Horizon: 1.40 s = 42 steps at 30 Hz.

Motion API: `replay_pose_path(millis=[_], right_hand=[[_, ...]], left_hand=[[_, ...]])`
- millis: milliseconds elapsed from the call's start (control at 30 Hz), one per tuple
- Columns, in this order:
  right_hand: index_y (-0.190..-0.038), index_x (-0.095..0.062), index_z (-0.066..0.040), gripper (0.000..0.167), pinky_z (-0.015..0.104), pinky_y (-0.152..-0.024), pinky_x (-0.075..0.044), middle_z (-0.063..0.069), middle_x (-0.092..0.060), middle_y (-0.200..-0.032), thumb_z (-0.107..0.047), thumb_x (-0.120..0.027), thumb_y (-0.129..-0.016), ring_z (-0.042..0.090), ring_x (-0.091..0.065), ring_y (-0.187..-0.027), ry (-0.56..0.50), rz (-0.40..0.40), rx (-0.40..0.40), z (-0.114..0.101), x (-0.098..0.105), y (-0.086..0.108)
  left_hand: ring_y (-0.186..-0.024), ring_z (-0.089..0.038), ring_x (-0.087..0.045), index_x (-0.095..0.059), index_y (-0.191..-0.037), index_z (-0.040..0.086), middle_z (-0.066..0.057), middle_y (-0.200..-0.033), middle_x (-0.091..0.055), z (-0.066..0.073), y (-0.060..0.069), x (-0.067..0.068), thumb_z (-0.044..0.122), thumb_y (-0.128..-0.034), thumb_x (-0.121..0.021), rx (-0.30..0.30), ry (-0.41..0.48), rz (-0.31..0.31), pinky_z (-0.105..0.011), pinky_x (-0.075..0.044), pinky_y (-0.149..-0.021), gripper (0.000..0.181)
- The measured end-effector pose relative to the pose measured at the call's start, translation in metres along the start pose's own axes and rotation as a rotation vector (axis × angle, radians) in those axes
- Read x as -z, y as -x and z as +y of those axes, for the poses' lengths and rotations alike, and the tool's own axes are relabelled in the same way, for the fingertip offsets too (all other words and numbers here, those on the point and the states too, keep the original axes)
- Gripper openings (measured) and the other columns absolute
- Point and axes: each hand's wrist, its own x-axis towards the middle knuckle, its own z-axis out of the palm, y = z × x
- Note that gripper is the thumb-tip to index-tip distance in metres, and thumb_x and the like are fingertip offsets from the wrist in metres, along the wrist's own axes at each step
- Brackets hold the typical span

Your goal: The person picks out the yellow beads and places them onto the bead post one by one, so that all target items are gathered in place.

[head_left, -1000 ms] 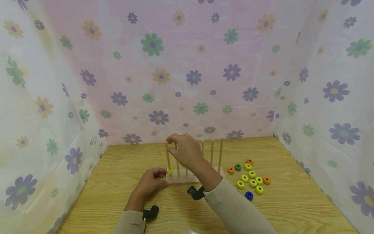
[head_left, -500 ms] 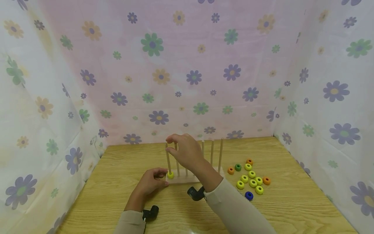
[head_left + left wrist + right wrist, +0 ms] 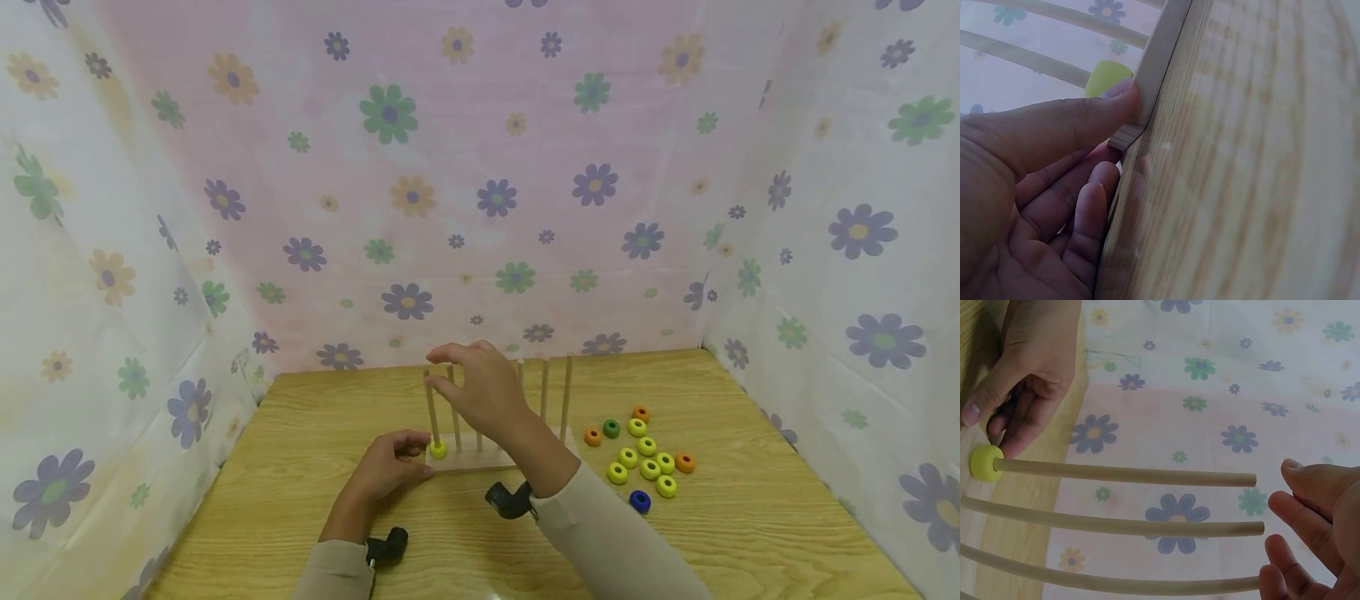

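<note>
A wooden peg rack (image 3: 472, 460) with several upright pegs stands on the table. One yellow bead (image 3: 438, 450) sits at the foot of its leftmost peg, touching the base. My left hand (image 3: 386, 468) grips the left end of the base; in the left wrist view the thumb (image 3: 1104, 112) lies on the base's front face and other fingers are behind its end. Over the peg tops is my right hand (image 3: 480, 387), holding nothing. The right wrist view shows its fingers loosely bent, a little beyond the tip of the leftmost peg (image 3: 1129, 473).
Right of the rack lie loose beads: several yellow ones (image 3: 647, 447), a few orange ones (image 3: 685, 462), a green bead (image 3: 611, 428) and a blue bead (image 3: 640, 501). Flowered cloth (image 3: 480, 167) walls the table (image 3: 315, 417) at the back and sides.
The yellow bead has dropped the last bit down the leftmost peg onto the base. My right hand has shifted slightly right, its fingers a little wider apart. The left hand stays put.
</note>
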Motion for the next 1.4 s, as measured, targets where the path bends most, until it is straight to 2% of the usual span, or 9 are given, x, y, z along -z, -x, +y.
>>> replay_pose_path(millis=[167, 300, 400, 467, 567, 733, 933, 1100, 1400], right_hand=[[-0.119, -0.077, -0.026, 0.027, 0.039, -0.083, -0.056, -0.01, -0.077, -0.114, -0.033, -0.079, -0.094, 0.017, -0.064, -0.106, -0.028, 0.049, 0.031, 0.004, 0.003, 0.004], [-0.119, -0.078, -0.027, 0.025, 0.032, -0.071, -0.052, -0.011, -0.076, -0.107, -0.033, -0.079, -0.094, 0.012, -0.062, -0.092, -0.028, 0.089, 0.068, 0.007, 0.005, 0.009], [-0.12, -0.077, -0.026, 0.026, 0.028, -0.065, -0.047, -0.012, -0.076, -0.109, -0.032, -0.078, -0.095, 0.009, -0.057, -0.084, -0.031, 0.104, 0.093, 0.009, 0.009, 0.013], [-0.121, -0.077, -0.026, 0.028, 0.027, -0.066, -0.049, -0.011, -0.076, -0.111, -0.03, -0.079, -0.094, 0.008, -0.059, -0.085, -0.033, 0.116, 0.106, 0.011, 0.012, 0.017], [-0.121, -0.077, -0.026, 0.029, 0.027, -0.073, -0.054, -0.01, -0.076, -0.113, -0.03, -0.08, -0.093, 0.007, -0.062, -0.095, -0.035, 0.13, 0.111, 0.015, 0.018, 0.022], [-0.121, -0.076, -0.026, 0.028, 0.029, -0.072, -0.055, -0.011, -0.074, -0.112, -0.03, -0.08, -0.094, 0.008, -0.062, -0.097, -0.061, 0.131, 0.094, 0.022, 0.026, 0.03], [-0.121, -0.077, -0.025, 0.028, 0.036, -0.073, -0.059, -0.007, -0.075, -0.116, -0.028, -0.081, -0.093, 0.015, -0.066, -0.098, -0.108, 0.164, 0.105, 0.025, 0.03, 0.042], [-0.123, -0.076, -0.025, 0.032, 0.033, -0.073, -0.058, -0.009, -0.076, -0.117, -0.027, -0.082, -0.092, 0.014, -0.066, -0.098, -0.118, 0.2, 0.136, 0.03, 0.032, 0.05], [-0.123, -0.076, -0.025, 0.034, 0.032, -0.072, -0.059, -0.008, -0.075, -0.115, -0.024, -0.084, -0.09, 0.013, -0.067, -0.097, -0.138, 0.235, 0.127, 0.046, 0.037, 0.065]], left_hand=[[-0.114, -0.023, -0.06, -0.073, -0.127, 0.02, -0.001, -0.123, -0.069, 0.001, 0.0, -0.001, 0.019, -0.0842, -0.088, -0.008, -0.014, -0.005, -0.044, -0.052, -0.098, 0.045], [-0.117, -0.024, -0.061, -0.072, -0.128, 0.02, -0.001, -0.126, -0.069, 0.001, 0.001, -0.001, 0.02, -0.084, -0.088, -0.003, -0.031, 0.003, -0.047, -0.052, -0.1, 0.047], [-0.118, -0.025, -0.061, -0.072, -0.128, 0.02, -0.002, -0.127, -0.069, 0.001, 0.001, -0.002, 0.02, -0.0838, -0.088, -0.001, -0.032, 0.006, -0.048, -0.052, -0.101, 0.047], [-0.117, -0.025, -0.061, -0.072, -0.127, 0.02, -0.002, -0.127, -0.068, 0.002, 0.001, -0.002, 0.019, -0.0836, -0.089, -0.003, -0.03, 0.006, -0.048, -0.052, -0.099, 0.047], [-0.116, -0.024, -0.06, -0.073, -0.127, 0.02, -0.003, -0.125, -0.068, 0.002, 0.001, -0.002, 0.019, -0.0835, -0.089, 0.0, -0.026, 0.006, -0.047, -0.052, -0.099, 0.046], [-0.113, -0.023, -0.061, -0.074, -0.124, 0.019, -0.002, -0.122, -0.069, 0.004, 0.001, -0.002, 0.018, -0.0831, -0.089, -0.004, -0.032, 0.021, -0.045, -0.052, -0.097, 0.044], [-0.109, -0.022, -0.06, -0.074, -0.123, 0.018, -0.002, -0.119, -0.071, 0.004, 0.002, -0.001, 0.017, -0.0823, -0.089, -0.006, -0.025, 0.027, -0.038, -0.051, -0.092, 0.043], [-0.11, -0.023, -0.061, -0.074, -0.122, 0.016, -0.004, -0.118, -0.071, 0.004, 0.001, -0.001, 0.016, -0.0815, -0.089, -0.019, -0.015, 0.038, -0.039, -0.051, -0.092, 0.043], [-0.113, -0.024, -0.06, -0.073, -0.126, 0.018, -0.005, -0.124, -0.068, 0.002, 0.003, -0.002, 0.016, -0.0841, -0.088, -0.007, -0.024, 0.015, -0.041, -0.053, -0.095, 0.044]])
